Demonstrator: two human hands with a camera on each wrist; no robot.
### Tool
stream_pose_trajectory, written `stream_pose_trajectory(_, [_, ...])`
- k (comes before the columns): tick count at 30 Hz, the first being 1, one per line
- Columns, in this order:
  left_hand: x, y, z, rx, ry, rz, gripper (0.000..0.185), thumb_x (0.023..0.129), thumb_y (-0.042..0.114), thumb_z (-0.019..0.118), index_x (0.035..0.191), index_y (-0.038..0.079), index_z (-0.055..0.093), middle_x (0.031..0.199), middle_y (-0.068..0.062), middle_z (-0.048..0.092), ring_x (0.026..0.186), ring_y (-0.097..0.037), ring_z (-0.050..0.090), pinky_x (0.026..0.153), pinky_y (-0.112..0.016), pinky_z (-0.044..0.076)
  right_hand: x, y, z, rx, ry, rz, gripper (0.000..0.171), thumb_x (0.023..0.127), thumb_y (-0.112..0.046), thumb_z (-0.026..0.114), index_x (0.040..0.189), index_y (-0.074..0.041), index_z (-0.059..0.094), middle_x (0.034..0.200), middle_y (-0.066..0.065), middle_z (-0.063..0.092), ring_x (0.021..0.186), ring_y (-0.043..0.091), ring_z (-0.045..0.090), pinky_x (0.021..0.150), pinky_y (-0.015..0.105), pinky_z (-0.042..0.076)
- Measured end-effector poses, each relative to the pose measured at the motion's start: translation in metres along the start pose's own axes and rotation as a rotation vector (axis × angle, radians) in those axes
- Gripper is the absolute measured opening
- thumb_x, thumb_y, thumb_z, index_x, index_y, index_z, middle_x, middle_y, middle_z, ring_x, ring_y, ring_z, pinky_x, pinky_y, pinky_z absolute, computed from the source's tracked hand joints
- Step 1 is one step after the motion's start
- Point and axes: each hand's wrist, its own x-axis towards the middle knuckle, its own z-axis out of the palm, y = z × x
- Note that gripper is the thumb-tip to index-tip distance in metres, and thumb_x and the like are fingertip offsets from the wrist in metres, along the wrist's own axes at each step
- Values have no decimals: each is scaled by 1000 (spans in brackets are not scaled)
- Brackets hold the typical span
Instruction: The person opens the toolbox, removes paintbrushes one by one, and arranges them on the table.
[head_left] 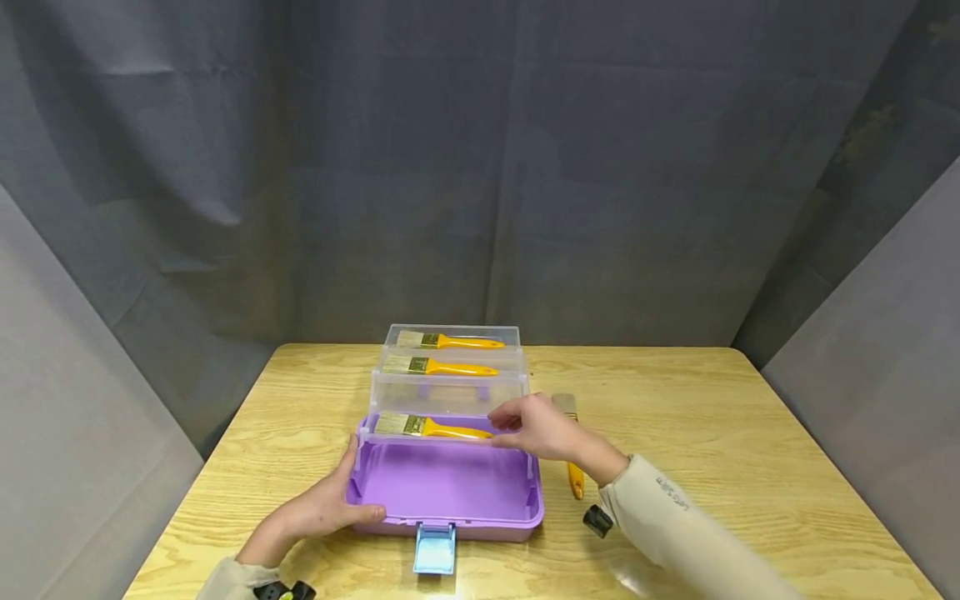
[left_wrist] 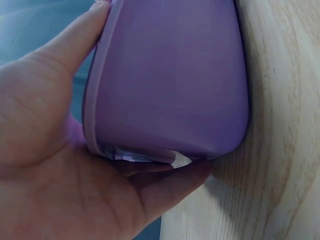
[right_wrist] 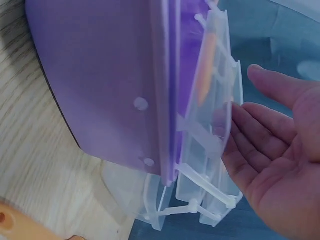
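Observation:
A purple box (head_left: pixel 442 523) stands open on the wooden table (head_left: pixel 675 433), its clear trays (head_left: pixel 448 392) fanned up and back. Each of the three trays holds a yellow-handled brush (head_left: pixel 435 427). My left hand (head_left: pixel 330 504) grips the box's front left corner, with the thumb on the rim (left_wrist: pixel 95 75) and the fingers under the base. My right hand (head_left: pixel 525 427) is at the right end of the lowest tray. Its fingers are straight beside the clear tray wall (right_wrist: pixel 210 125), and the right hand (right_wrist: pixel 280 165) holds nothing.
A fourth yellow-handled brush (head_left: pixel 575 479) lies on the table just right of the box, partly hidden by my right wrist. A blue latch (head_left: pixel 434 548) hangs off the box's front. Grey curtains close in the back and both sides.

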Motion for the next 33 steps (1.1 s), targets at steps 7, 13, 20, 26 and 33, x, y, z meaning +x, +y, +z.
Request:
stream_pose_trajectory(7, [-1,0,0,15,4,-21,123,81,30,75,143,2,-26,150,-30,-16,137,-48,-2,108,-58,4,7,1,10,-43,18,-12,34,78,-21,78,104,0,71,94,7,72,85,16,67,75,24,53])
stream_pose_trajectory(13, [0,0,0,18,8,-16,122,80,30,76,144,1,-24,150,-31,-14,137,-47,0,108,-58,5,10,-1,15,-44,3,-41,26,78,-17,78,98,-2,72,88,5,71,79,15,66,71,24,53])
stream_pose_trajectory(20, [1,1,-1,40,13,-31,123,80,32,76,144,0,-24,150,-32,-13,136,-48,0,108,-58,6,13,-1,17,-69,-15,-52,20,79,-16,78,95,-4,73,84,1,70,74,11,63,67,21,52])
stream_pose_trajectory(26, [0,1,-1,-2,-1,-17,123,80,29,76,143,0,-25,150,-30,-16,137,-46,-3,108,-57,4,15,1,19,-13,-33,-44,27,78,-10,78,102,1,72,92,7,71,80,15,66,71,21,52])
stream_pose_trajectory(33, [0,0,1,-4,6,5,122,80,27,76,144,1,-25,151,-29,-15,138,-45,-1,109,-57,4,18,1,18,112,-47,37,29,79,-16,77,102,-1,71,94,5,72,82,12,66,73,22,53])
